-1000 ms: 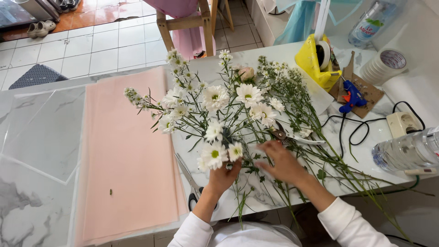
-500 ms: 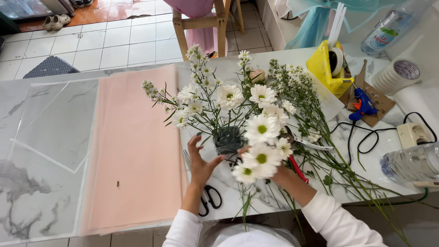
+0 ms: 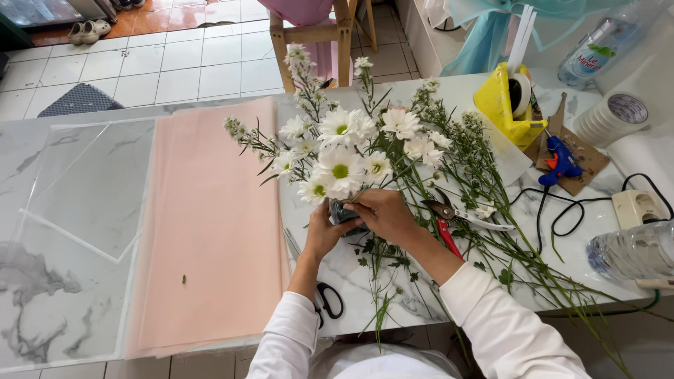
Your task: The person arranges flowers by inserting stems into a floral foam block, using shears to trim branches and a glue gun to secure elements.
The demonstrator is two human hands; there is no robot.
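both hands grip one bunch of white daisies: left hand wrapped around the stems, right hand closed over them. heads fan toward 12 o'clock. a loosening grip could drop stems onto the red pruners at 3 o'clock.

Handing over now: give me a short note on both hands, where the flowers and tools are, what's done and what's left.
Left hand and right hand both grip the stems of a white daisy bunch above the marble table.
Loose stems lie right of it, red pruners beside the right wrist, scissors near the left arm.
Pink paper lies flat, left.
Done: bunch gathered.
Left: loose stems, wrapping.
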